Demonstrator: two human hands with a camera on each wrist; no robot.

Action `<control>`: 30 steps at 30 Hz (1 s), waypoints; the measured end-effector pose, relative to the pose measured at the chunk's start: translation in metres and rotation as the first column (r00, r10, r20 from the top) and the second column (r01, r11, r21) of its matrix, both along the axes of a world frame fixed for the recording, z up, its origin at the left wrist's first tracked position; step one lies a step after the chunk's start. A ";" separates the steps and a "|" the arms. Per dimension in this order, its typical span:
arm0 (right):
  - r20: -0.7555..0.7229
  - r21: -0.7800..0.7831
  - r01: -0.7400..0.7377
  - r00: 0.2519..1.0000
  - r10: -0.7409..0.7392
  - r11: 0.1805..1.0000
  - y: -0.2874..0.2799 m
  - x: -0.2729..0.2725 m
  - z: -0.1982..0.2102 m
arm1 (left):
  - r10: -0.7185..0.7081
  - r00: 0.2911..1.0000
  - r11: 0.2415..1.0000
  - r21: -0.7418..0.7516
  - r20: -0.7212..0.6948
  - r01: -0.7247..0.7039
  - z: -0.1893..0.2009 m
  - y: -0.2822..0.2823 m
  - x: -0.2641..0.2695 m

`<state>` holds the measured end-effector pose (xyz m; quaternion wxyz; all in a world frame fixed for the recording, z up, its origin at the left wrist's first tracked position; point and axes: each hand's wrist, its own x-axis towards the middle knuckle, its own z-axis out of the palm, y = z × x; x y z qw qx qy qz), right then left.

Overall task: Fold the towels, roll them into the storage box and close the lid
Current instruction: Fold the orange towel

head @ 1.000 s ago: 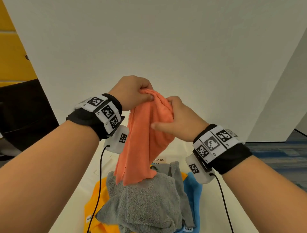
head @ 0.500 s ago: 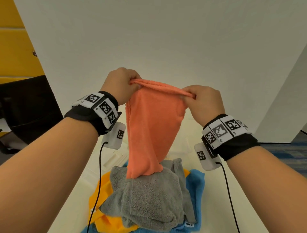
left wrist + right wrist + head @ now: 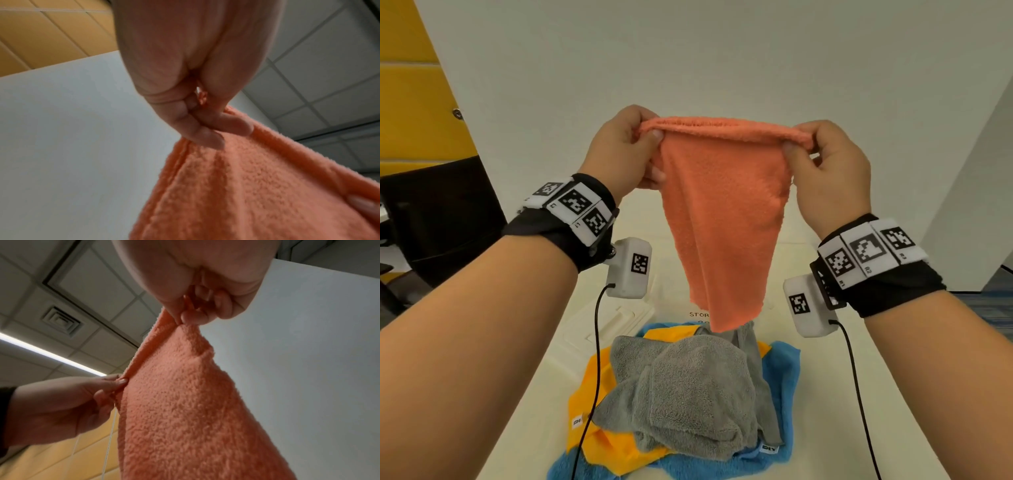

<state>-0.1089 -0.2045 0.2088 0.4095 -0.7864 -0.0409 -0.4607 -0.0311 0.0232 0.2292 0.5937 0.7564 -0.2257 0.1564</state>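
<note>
Orange towel — pinched in both hands' fingers — above "DIY"-tagged towels.

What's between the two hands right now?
Head view: the orange terry towel's top hem, stretched between the left hand and the right hand.

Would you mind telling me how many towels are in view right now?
4: an orange towel held up by both hands; a grey towel atop the pile, over a yellow towel and a blue towel. More may be hidden beneath.
</note>
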 end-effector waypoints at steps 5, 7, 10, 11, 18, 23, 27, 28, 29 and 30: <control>0.005 0.043 -0.062 0.998 0.061 0.997 -0.002 -0.009 0.008 | 0.037 0.987 0.999 0.023 0.158 -0.041 0.001 0.001 -0.004; -0.023 0.039 -0.051 0.998 0.052 0.998 -0.003 -0.008 0.006 | 0.002 0.995 1.000 0.007 0.100 -0.003 0.000 0.002 -0.005; -0.099 0.029 -0.001 0.995 0.004 1.000 -0.008 -0.003 -0.001 | -0.138 0.989 0.990 -0.014 -0.043 0.138 -0.002 0.004 -0.008; -0.129 0.028 0.017 0.992 -0.013 0.999 -0.009 -0.001 -0.005 | -0.175 0.982 0.985 -0.018 -0.076 0.174 -0.002 0.005 -0.010; -0.308 0.103 0.031 0.951 0.002 0.994 -0.006 0.010 -0.027 | -0.376 0.912 0.927 -0.049 -0.163 0.373 0.000 -0.002 -0.025; -0.356 0.194 -0.055 0.926 0.123 0.979 0.003 0.015 -0.037 | -0.483 0.864 0.873 -0.003 -0.141 0.488 0.003 -0.008 -0.031; -0.409 0.300 -0.186 0.861 0.302 0.936 0.013 0.021 -0.041 | -0.491 0.854 0.866 0.009 -0.173 0.499 0.005 -0.011 -0.033; -0.429 0.314 -0.214 0.837 0.340 0.925 0.015 0.022 -0.042 | -0.489 0.853 0.868 -0.002 -0.181 0.497 0.005 -0.012 -0.034; -0.453 0.312 -0.224 0.819 0.351 0.923 0.017 0.023 -0.043 | -0.485 0.854 0.871 -0.013 -0.186 0.492 0.006 -0.012 -0.034; -0.479 0.297 -0.216 0.809 0.341 0.930 0.018 0.024 -0.044 | -0.478 0.857 0.875 -0.020 -0.190 0.484 0.007 -0.013 -0.035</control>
